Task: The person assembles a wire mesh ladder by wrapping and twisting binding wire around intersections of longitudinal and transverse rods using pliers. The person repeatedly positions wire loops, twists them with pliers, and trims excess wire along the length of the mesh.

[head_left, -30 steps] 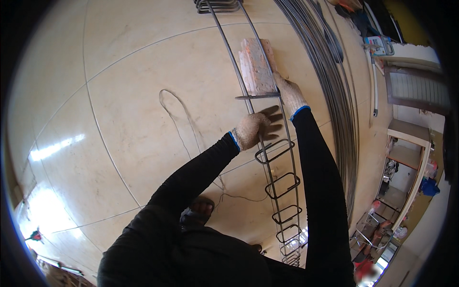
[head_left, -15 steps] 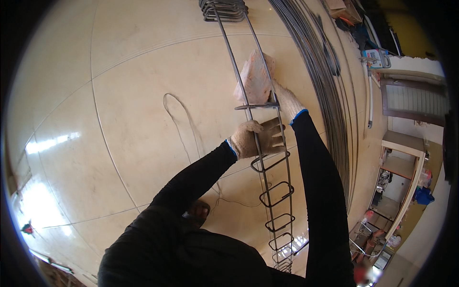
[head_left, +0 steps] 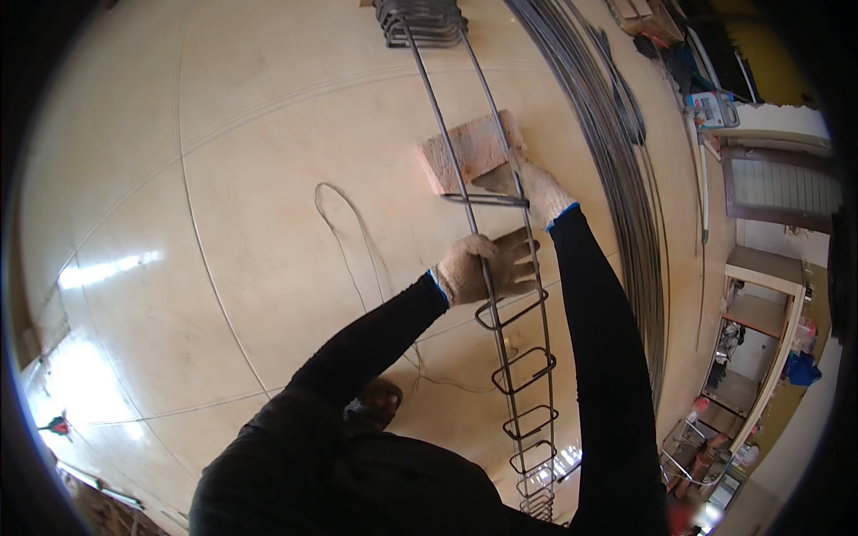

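Two long steel rods run away from me, joined by bent rectangular wire stirrups (head_left: 524, 371) into a narrow rebar frame. My left hand (head_left: 478, 271), in a knitted glove with a dark palm, is under the frame. Its thumb hooks over the left rod (head_left: 435, 103), while its fingers stretch out beneath the right one. Just beyond, one stirrup (head_left: 487, 200) spans the rods. A pinkish brick (head_left: 451, 154) lies on the floor under the rods. My gloved right hand (head_left: 533, 186) grips its near right side, fingers partly hidden by the rod.
More stirrups (head_left: 420, 22) are bunched at the frame's far end. A bundle of long steel rods (head_left: 594, 116) lies along the right. Thin looped wire (head_left: 344, 223) rests on the tiled floor at left, near my foot (head_left: 380, 397). An open cabinet (head_left: 746, 308) stands at far right.
The brick has turned under the rods and now lies more crosswise, with my right hand at its side. My left hand stays under the frame. The whole view has shifted slightly.
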{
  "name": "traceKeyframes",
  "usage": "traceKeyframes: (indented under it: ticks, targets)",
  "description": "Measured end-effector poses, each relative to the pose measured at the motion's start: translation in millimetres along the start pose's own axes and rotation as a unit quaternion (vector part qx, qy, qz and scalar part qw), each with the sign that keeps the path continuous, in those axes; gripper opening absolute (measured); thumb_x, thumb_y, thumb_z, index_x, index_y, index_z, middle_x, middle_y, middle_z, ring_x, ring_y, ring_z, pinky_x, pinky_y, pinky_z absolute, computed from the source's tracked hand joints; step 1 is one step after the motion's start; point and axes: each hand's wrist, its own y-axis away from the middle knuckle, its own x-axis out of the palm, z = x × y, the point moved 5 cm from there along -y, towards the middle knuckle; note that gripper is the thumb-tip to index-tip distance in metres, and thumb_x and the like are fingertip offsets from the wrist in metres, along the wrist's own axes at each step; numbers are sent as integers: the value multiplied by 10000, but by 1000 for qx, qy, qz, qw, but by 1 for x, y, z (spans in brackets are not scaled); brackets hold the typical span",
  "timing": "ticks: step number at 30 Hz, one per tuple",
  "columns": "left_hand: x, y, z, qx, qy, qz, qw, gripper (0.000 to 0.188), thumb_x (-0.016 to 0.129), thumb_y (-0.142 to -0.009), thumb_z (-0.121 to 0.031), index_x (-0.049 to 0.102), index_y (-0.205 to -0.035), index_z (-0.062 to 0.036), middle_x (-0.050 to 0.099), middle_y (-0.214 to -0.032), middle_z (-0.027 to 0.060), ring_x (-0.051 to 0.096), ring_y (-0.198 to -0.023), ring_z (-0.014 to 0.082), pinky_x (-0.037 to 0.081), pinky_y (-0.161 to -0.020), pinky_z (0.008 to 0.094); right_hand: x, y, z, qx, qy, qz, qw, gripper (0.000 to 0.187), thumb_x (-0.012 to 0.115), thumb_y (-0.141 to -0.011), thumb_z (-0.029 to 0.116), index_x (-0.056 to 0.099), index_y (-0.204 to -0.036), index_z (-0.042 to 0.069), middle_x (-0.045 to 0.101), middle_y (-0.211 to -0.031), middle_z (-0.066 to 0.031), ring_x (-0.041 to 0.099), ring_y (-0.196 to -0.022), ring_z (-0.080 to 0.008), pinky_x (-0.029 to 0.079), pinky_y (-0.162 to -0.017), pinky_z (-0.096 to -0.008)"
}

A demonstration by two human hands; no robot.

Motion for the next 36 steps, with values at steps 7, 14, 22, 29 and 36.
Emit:
traceKeyframes:
  ticks: [7,14,22,29,36]
  targets:
    - [2,1,7,52,-76,-130,987,671,589,-1028,-475,510,-1566,-83,588,-1507,112,563,-1368,314,443,-1180,509,-7,23,-4,-38,149,-91,984,691,443,-1150,551,571,-1499,-31,701,-1422,-208,685,-1274,-291,527,-1087,-381]
    - [-42,104,-50,364,-470,-465,657,437,708,-1046,-312,652,-1371,-24,744,-1233,144,714,-1119,327,563,-1028,459,74,150,-35,-254,186,-497,808,336,798,-971,219,732,-1236,22,742,-1155,-152,721,-1083,-291,573,-944,-415]
    - [34,65,-158,229,-874,-415,108,1155,1011,-664,-396,419,-1572,0,604,-1456,225,567,-1349,449,458,-1155,515,102,135,-91,-134,187,-370,900,374,709,-1007,314,753,-1110,-44,741,-902,-161,652,-750,-255,557,-773,-386]
    - [43,41,-182,219,-866,-402,200,963,991,-649,-492,592,-1393,-28,701,-1289,205,648,-1241,417,483,-1109,523,96,143,-71,-102,182,-355,911,428,636,-1021,359,740,-975,-54,703,-819,-215,651,-746,-357,512,-724,-455]
    - [66,39,-187,200,-896,-357,172,828,937,-678,-497,655,-1320,-56,744,-1187,184,672,-1202,401,422,-1171,529,92,146,-77,-126,225,-375,890,435,602,-1028,364,745,-995,-46,728,-920,-245,694,-861,-402,529,-787,-486]
